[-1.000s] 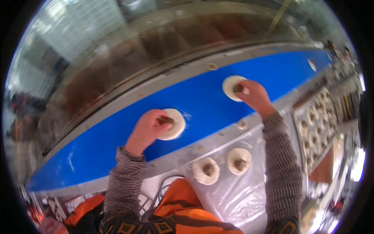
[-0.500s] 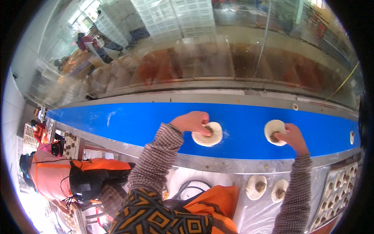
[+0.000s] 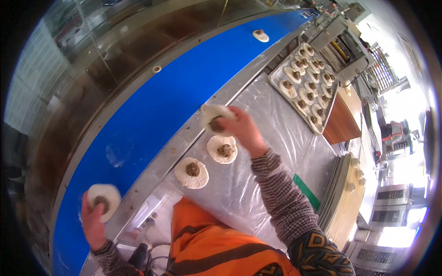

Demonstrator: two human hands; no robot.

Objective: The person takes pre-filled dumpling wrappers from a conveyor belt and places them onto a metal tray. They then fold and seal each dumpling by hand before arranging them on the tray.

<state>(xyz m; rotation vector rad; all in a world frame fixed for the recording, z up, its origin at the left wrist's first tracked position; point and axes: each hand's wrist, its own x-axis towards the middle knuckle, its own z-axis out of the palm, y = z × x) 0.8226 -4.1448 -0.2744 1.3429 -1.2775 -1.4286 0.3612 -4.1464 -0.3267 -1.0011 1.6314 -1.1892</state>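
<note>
My left hand (image 3: 93, 226), over the near end of the blue belt (image 3: 147, 119), grips a round dough wrapper (image 3: 110, 188) with a dark filling mound, its thumb against the filling. My right hand (image 3: 247, 132) holds another filled dough wrapper (image 3: 212, 111), blurred by motion, above the belt's metal edge and the plastic-covered table (image 3: 239, 202). Just below it, two flat dough wrappers lie side by side on the plastic: a nearer filled wrapper (image 3: 199, 181) and a farther filled wrapper (image 3: 216, 154). Each carries a ball of brown filling.
A metal tray (image 3: 291, 106) with several filled wrappers sits farther along the table. One more filled wrapper (image 3: 262, 37) lies far up the belt. A small ring (image 3: 157, 69) rests on the belt's far metal edge. Stacked boards (image 3: 338, 193) stand at the right.
My view has turned to the right. Both hands, which were at wrappers lying on the belt, now hold them lifted; the right one has come back to the table's edge.
</note>
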